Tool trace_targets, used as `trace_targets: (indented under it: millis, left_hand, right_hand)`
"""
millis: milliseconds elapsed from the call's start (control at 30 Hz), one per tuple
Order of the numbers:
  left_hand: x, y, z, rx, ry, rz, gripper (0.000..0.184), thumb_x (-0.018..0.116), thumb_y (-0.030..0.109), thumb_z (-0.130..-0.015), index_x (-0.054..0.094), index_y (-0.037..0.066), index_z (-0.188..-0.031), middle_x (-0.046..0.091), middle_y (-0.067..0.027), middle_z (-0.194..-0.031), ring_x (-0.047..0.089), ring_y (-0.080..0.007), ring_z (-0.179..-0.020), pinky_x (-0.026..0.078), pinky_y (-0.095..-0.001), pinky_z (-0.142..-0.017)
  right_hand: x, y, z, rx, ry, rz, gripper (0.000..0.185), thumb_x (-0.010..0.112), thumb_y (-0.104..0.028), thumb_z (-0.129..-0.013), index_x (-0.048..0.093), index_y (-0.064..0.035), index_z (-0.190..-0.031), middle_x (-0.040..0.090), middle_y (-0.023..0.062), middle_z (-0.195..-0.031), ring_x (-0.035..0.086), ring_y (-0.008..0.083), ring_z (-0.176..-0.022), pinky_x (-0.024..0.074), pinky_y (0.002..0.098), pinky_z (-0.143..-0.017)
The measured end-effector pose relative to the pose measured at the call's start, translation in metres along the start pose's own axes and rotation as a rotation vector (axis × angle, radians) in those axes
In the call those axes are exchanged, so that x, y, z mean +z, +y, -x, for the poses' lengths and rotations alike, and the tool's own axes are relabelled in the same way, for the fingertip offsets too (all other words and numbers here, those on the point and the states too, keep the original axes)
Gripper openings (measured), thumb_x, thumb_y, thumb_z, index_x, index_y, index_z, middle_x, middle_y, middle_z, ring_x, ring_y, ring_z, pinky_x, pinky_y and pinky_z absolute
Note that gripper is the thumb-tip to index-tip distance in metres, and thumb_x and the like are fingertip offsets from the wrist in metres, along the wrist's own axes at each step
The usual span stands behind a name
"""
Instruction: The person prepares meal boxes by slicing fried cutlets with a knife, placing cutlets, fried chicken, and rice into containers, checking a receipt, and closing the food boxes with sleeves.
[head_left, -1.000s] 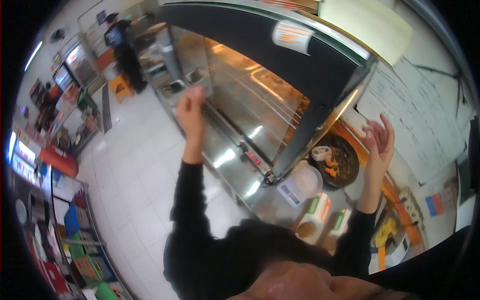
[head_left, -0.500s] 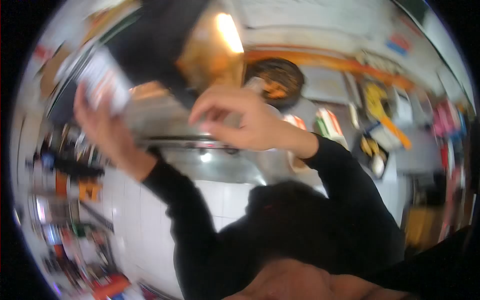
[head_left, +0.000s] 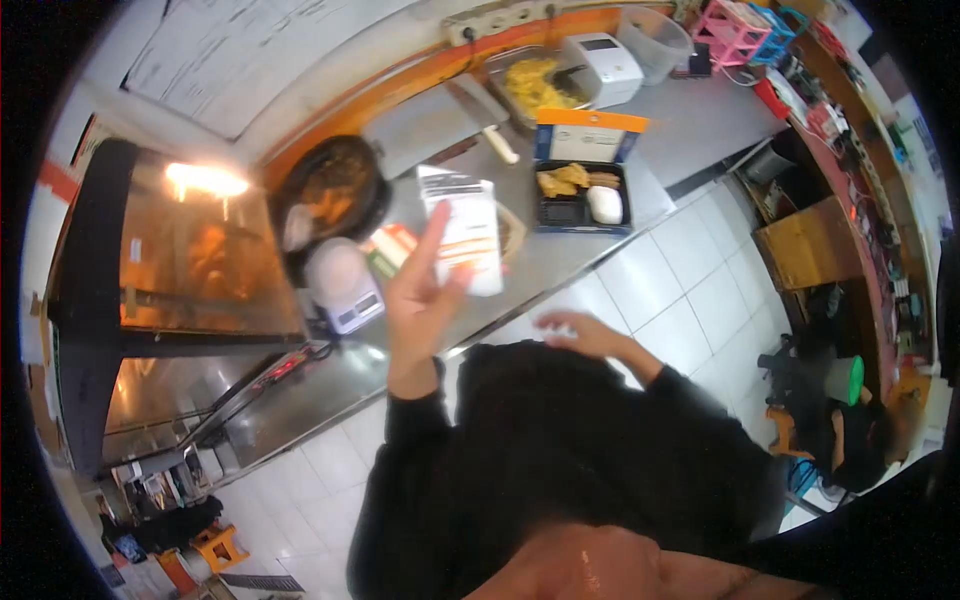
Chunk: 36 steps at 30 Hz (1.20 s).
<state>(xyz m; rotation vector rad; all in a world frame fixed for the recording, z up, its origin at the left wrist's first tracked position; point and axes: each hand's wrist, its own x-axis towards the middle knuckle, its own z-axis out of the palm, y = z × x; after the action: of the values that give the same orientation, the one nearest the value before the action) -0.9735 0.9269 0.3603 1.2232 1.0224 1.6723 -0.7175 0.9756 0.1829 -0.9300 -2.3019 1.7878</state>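
In the head view, the left hand (head_left: 425, 305) grips a white printed slip (head_left: 468, 235) between thumb and fingers, raised over the metal counter (head_left: 562, 262). The right hand (head_left: 585, 335) hangs loosely open, holding nothing, by the counter's near edge. On the counter, a black pan (head_left: 378, 205) of food and a scale (head_left: 352, 312) stand left; an open meal box (head_left: 590, 140) sits right, with a metal tray (head_left: 520, 112) of yellow food beyond. Far left, a lit glass warmer (head_left: 165, 255) stands below a written-on white sheet (head_left: 225, 60). White tiles (head_left: 690, 290) cover the floor; shelving (head_left: 810, 240) lines the right.
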Motion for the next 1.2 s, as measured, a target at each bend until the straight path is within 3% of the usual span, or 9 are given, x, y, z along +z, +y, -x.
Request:
trace_targets:
  millis: [100,167,267,367,400,500,633,933,1200]
  left_hand:
    - [0.073,-0.012,-0.015,-0.136,-0.202,0.070,0.069,0.060,-0.006,-0.087,0.027,0.000,-0.147,0.044,-0.0133,-0.140,0.058,-0.0166,-0.108,0.057,-0.0250,-0.073]
    - [0.115,-0.028,-0.022,-0.177,-0.323,0.129,0.074,0.060,-0.008,-0.086,0.024,0.003,-0.149,0.046,-0.0132,-0.138,0.059,-0.0153,-0.105,0.058,-0.0247,-0.070]
    - [0.168,-0.043,-0.026,-0.108,-0.317,0.117,0.079,0.062,-0.008,-0.082,0.020,0.000,-0.149,0.052,-0.0177,-0.133,0.065,-0.0211,-0.097,0.059,-0.0247,-0.063]
    - [0.198,-0.037,-0.028,-0.125,-0.344,0.162,0.077,0.060,-0.010,-0.083,0.021,0.001,-0.149,0.049,-0.0167,-0.135,0.062,-0.0204,-0.102,0.058,-0.0248,-0.066]
    - [0.203,-0.035,-0.030,-0.133,-0.355,0.179,0.076,0.059,-0.010,-0.084,0.021,0.001,-0.149,0.048,-0.0150,-0.135,0.060,-0.0181,-0.106,0.058,-0.0247,-0.069]
    - [0.215,-0.036,-0.035,-0.123,-0.355,0.184,0.077,0.059,-0.010,-0.084,0.020,0.001,-0.149,0.048,-0.0156,-0.136,0.061,-0.0191,-0.105,0.058,-0.0246,-0.068]
    - [0.226,-0.036,-0.048,-0.076,-0.322,0.169,0.079,0.059,-0.012,-0.084,0.017,0.001,-0.150,0.047,-0.0159,-0.138,0.061,-0.0194,-0.106,0.058,-0.0248,-0.069]
    - [0.217,-0.045,-0.096,0.035,-0.195,0.168,0.080,0.058,-0.012,-0.084,0.015,0.000,-0.150,0.045,-0.0162,-0.139,0.059,-0.0183,-0.108,0.058,-0.0245,-0.071]
    - [0.206,-0.063,-0.145,0.062,-0.191,0.155,0.079,0.057,-0.012,-0.085,0.015,0.001,-0.150,0.043,-0.0172,-0.141,0.057,-0.0190,-0.112,0.057,-0.0244,-0.073]
  right_hand:
    - [0.009,0.091,0.091,0.156,-0.080,-0.607,0.058,0.033,-0.046,-0.102,0.045,-0.0041,-0.140,0.050,0.0128,-0.137,0.043,0.0216,-0.129,0.0309,0.0376,-0.109]
    - [-0.007,0.141,0.136,0.581,-0.135,-0.546,0.057,0.037,-0.051,-0.099,0.048,-0.0119,-0.138,0.050,0.0118,-0.139,0.043,0.0271,-0.130,0.0305,0.0401,-0.110]
    - [-0.027,0.148,0.167,0.966,-0.135,0.307,0.051,0.050,-0.053,-0.092,0.056,-0.0197,-0.130,0.055,0.0124,-0.133,0.048,0.0315,-0.126,0.0359,0.0425,-0.106]
    - [-0.041,0.206,0.172,0.688,0.031,0.592,0.046,0.061,-0.053,-0.085,0.061,-0.0243,-0.120,0.063,0.0089,-0.119,0.057,0.0315,-0.113,0.0439,0.0457,-0.097]
    - [-0.050,0.211,0.165,0.480,0.307,0.410,0.035,0.068,-0.040,-0.082,0.064,-0.0176,-0.108,0.066,0.0090,-0.104,0.060,0.0286,-0.105,0.0479,0.0432,-0.089]
    - [-0.101,0.199,0.110,0.182,0.676,0.302,0.027,0.063,-0.030,-0.085,0.065,-0.0119,-0.106,0.068,0.0111,-0.093,0.064,0.0305,-0.086,0.0505,0.0390,-0.078]
    - [-0.174,0.161,0.030,0.206,0.910,0.099,0.030,0.061,-0.023,-0.086,0.061,-0.0099,-0.112,0.067,0.0173,-0.089,0.065,0.0346,-0.085,0.0504,0.0424,-0.077]
    - [-0.236,0.187,-0.096,0.205,0.764,0.470,0.035,0.054,-0.021,-0.089,0.053,0.0013,-0.116,0.060,0.0266,-0.103,0.060,0.0415,-0.096,0.0485,0.0489,-0.082]
    - [-0.275,0.219,-0.106,0.255,0.733,0.444,0.034,0.056,-0.023,-0.087,0.054,-0.0025,-0.113,0.054,0.0219,-0.109,0.060,0.0413,-0.095,0.0495,0.0493,-0.080]
